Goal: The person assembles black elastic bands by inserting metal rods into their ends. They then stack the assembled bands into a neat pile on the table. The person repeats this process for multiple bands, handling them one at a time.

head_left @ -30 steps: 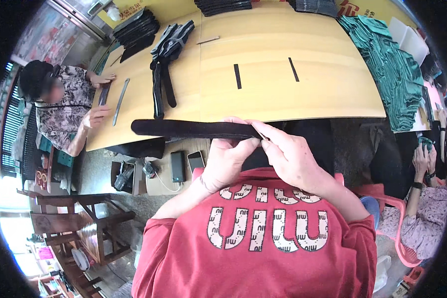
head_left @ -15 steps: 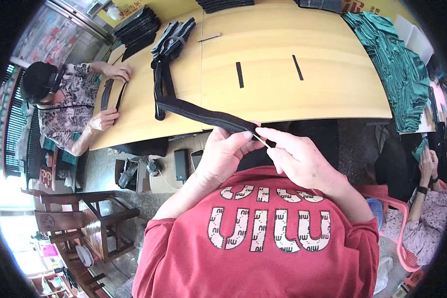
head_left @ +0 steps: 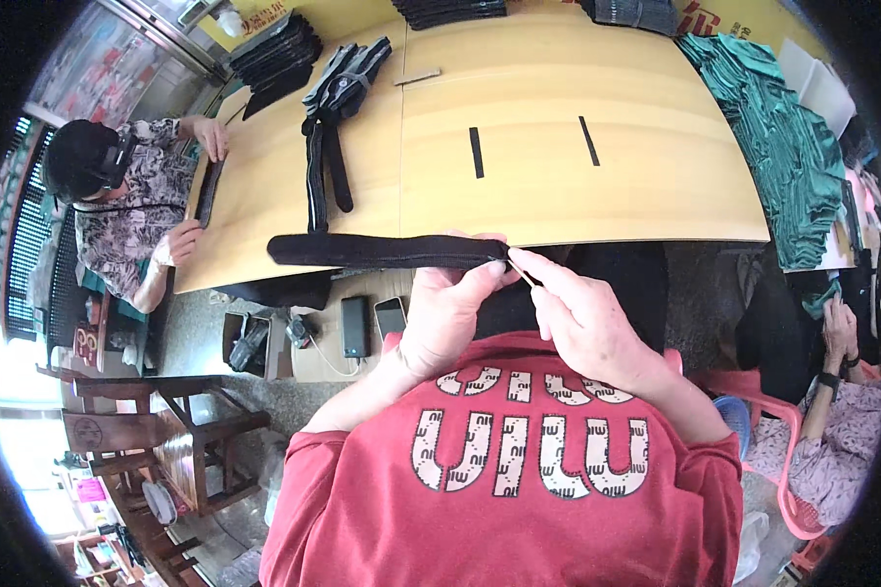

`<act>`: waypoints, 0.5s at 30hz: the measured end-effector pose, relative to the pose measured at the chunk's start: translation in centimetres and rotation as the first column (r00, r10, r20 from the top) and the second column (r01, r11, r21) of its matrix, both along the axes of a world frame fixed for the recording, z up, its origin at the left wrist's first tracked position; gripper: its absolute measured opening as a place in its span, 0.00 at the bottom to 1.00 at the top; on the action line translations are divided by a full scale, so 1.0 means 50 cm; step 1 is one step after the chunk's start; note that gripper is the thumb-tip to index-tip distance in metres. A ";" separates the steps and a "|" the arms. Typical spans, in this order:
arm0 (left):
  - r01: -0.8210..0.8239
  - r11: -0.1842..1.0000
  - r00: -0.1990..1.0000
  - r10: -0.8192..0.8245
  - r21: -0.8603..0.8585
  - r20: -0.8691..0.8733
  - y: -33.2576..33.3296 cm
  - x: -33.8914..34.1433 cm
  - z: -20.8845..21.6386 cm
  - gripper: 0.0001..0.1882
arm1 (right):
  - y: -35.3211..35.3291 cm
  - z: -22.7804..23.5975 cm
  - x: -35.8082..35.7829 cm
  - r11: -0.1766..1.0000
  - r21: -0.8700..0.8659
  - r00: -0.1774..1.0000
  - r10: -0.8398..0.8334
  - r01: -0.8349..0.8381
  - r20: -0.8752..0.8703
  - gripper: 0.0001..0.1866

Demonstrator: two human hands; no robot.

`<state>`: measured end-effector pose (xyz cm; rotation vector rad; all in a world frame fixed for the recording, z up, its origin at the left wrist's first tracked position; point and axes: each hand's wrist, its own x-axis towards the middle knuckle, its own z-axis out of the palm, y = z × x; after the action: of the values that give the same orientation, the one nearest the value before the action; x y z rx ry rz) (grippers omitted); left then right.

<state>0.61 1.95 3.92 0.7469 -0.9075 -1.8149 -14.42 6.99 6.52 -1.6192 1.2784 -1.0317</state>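
A long black fabric strip (head_left: 377,251) stretches sideways over the table's near edge. Its right end is pinched between the thumb and fingers of my left hand (head_left: 445,318). My right hand (head_left: 592,318) is closed on a thin pale stick (head_left: 529,274), whose tip meets that end of the strip. Whether the tip is inside the fabric is hidden by my fingers. Beyond the strip, more black strips (head_left: 327,171) lie on the table beside a tied bundle of dark grey fabric pieces (head_left: 345,83).
On the yellow tabletop (head_left: 656,196) lie two short black strips (head_left: 477,153) and a flat bar (head_left: 419,76). Green folded fabric (head_left: 778,147) is stacked at right. One person (head_left: 132,186) works at left; another person's hands (head_left: 837,328) show at right. A wooden chair (head_left: 166,430) stands lower left.
The strip's far end has come away from the other black strips and swung toward me, so it now lies nearly level. Both my hands keep their grips. The left person's hands shifted left.
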 end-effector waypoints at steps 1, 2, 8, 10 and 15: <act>-0.031 0.996 0.999 0.034 -0.078 0.038 0.001 -0.004 -0.002 0.13 | 0.000 0.000 0.003 1.000 -0.012 1.000 -0.017 0.017 -0.006 0.18; -0.059 0.986 0.995 0.071 -0.157 0.074 0.002 -0.009 -0.005 0.14 | -0.002 -0.003 0.006 0.999 -0.046 0.999 -0.024 0.023 -0.027 0.18; -0.083 0.958 0.990 0.111 -0.274 0.091 0.014 -0.020 0.002 0.17 | -0.015 -0.024 0.011 0.973 -0.229 0.994 -0.057 0.034 -0.092 0.17; 0.031 0.929 0.962 0.074 -0.370 0.265 0.008 -0.011 0.012 0.18 | -0.012 -0.028 0.009 0.960 -0.273 0.997 -0.069 0.056 -0.038 0.16; 0.277 0.839 0.826 0.041 -0.469 0.562 -0.010 0.017 0.018 0.25 | -0.015 0.017 -0.018 0.999 -0.006 0.997 0.046 -0.046 -0.058 0.11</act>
<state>1.46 1.44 4.83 0.8710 -1.8009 -1.3341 -15.33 6.22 7.37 -1.6868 1.2703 -0.9688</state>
